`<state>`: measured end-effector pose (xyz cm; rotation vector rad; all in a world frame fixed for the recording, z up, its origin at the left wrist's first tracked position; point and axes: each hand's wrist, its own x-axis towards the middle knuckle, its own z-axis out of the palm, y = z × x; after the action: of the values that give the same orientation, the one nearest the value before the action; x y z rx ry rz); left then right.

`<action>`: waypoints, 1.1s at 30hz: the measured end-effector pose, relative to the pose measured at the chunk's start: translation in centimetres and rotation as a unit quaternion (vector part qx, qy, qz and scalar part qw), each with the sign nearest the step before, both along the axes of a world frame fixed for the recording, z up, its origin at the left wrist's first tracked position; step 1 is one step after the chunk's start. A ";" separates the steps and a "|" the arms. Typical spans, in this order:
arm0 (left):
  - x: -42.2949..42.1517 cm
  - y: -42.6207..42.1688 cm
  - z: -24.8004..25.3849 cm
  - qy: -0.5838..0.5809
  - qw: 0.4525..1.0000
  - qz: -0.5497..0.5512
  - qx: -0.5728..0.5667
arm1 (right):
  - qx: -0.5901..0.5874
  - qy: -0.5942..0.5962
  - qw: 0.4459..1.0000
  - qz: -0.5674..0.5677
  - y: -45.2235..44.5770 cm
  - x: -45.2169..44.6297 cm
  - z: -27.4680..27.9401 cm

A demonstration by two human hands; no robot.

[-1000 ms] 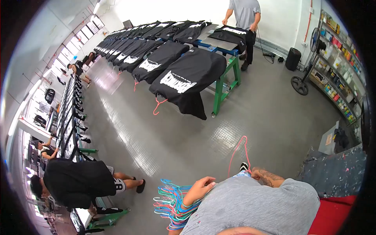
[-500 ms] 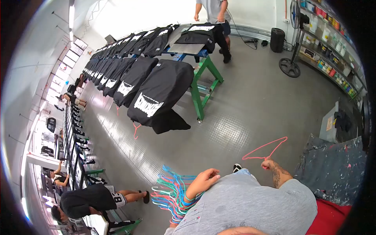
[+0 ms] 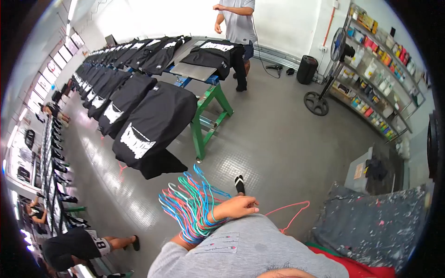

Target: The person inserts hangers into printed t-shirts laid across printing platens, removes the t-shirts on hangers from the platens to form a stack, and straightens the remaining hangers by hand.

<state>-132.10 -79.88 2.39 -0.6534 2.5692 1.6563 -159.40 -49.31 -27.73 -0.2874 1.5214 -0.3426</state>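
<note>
My left hand (image 3: 237, 207) is in front of my chest with its fingers loosely spread and nothing between them. Around that wrist and forearm hangs a thick bundle of blue, green, red and white hangers (image 3: 194, 204). A single red hanger (image 3: 296, 211) shows beyond my grey shirt, to the right of my left hand. My right hand is hidden behind my body. Black shirts with white prints lie in rows on the long table; the nearest shirt (image 3: 160, 118) hangs over its end, with a red hook below.
The table's green leg (image 3: 199, 139) stands ahead. A person in grey (image 3: 238, 23) is behind the table; one in black (image 3: 69, 250) bends at lower left. On the right are a fan (image 3: 316, 103), shelves of bottles (image 3: 371, 69), a bin and a paint-spattered sheet (image 3: 371, 227).
The view has turned right, so the tables sit further left. My right hand has gone out of sight, and the red hanger is lower, partly behind my shirt. The person in grey has raised an arm.
</note>
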 end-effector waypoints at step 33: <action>-18.6 -40.2 -0.3 0.012 0.969 0.240 0.062 | -0.047 0.035 0.982 0.179 -55.6 -27.9 2.2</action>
<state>-150.74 -120.09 2.12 -1.3349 2.4234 1.9338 -187.34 -104.95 -25.50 -0.6436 1.4895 -0.1194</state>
